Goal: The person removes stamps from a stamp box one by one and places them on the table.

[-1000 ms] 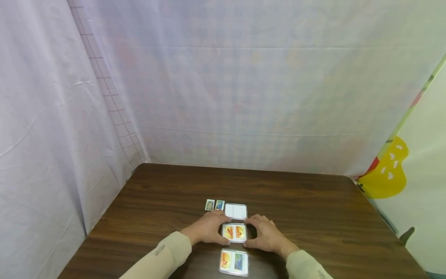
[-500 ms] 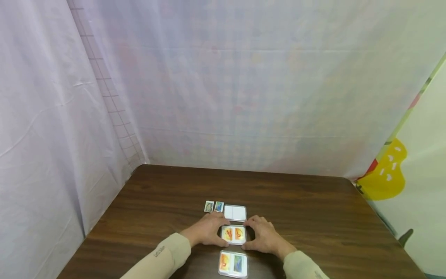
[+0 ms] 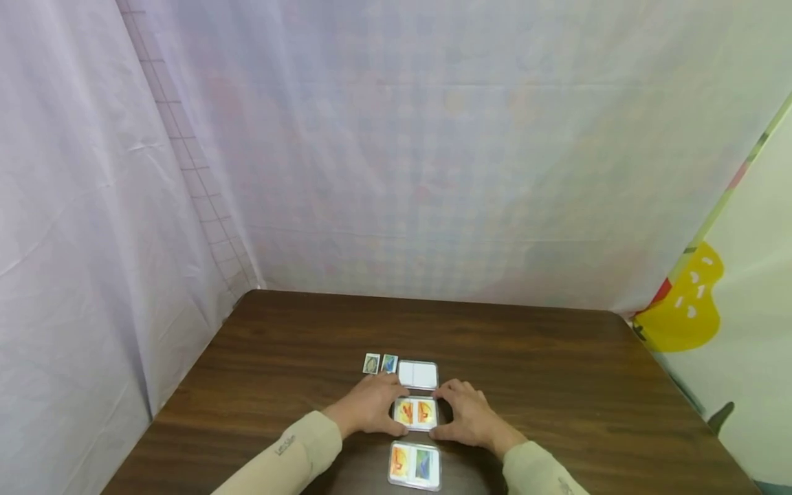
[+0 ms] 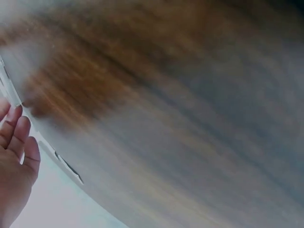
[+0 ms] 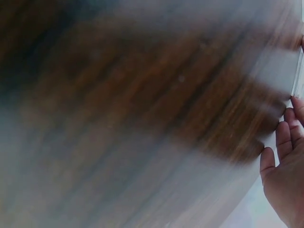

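A flat clear case (image 3: 416, 413) with two orange-and-yellow stamp-like pictures on white lies on the table between both hands. My left hand (image 3: 371, 404) holds its left side, thumb at the near corner and fingertips at the far one. My right hand (image 3: 469, 414) holds the right side the same way. Just beyond it lies a similar case (image 3: 418, 375) with a plain white insert. Nearer the body is a third case (image 3: 415, 466) with one orange and one blue-green picture. In the wrist views, the left hand (image 4: 16, 161) and right hand (image 5: 285, 166) show at the frame edges.
Two loose stamp-like pictures, one brownish (image 3: 371, 364) and one blue-green (image 3: 389, 363), lie left of the far case, close to the left fingers. The dark wooden table (image 3: 557, 364) meets white curtains (image 3: 396, 172) behind and at the left.
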A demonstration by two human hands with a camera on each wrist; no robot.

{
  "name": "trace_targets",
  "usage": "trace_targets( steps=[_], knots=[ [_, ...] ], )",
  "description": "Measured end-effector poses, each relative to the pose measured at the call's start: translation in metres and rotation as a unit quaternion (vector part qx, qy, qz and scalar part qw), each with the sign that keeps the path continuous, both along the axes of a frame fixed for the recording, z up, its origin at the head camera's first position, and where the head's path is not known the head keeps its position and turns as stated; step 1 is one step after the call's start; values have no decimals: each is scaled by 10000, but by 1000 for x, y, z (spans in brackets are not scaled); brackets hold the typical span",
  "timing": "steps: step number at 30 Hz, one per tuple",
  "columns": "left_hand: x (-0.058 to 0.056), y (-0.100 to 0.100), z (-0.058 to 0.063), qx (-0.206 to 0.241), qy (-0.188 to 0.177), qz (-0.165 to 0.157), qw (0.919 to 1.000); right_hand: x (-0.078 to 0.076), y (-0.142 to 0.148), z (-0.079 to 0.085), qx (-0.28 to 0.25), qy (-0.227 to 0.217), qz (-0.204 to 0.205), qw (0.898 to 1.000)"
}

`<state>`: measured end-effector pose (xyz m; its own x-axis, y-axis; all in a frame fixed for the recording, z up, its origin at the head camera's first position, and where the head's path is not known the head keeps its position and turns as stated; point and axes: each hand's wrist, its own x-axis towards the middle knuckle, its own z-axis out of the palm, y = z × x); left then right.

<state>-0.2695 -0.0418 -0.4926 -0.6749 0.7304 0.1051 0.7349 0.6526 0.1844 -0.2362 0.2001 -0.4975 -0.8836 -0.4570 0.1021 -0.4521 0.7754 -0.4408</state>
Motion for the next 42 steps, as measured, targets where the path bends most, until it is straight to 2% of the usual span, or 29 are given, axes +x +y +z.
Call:
trace_targets(
  steps=[10, 25, 42],
  knots=[
    [-3, 0, 1, 38, 46, -76, 10000, -2, -2, 2, 96, 36, -74, 9999],
    [-3, -3, -2, 238, -58, -138, 9996, -5, -3, -6, 56, -30, -136, 9999],
    [-4, -1, 0, -48, -74, -21, 10000, -6, -3, -4, 88, -68, -223, 9997]
  ],
)
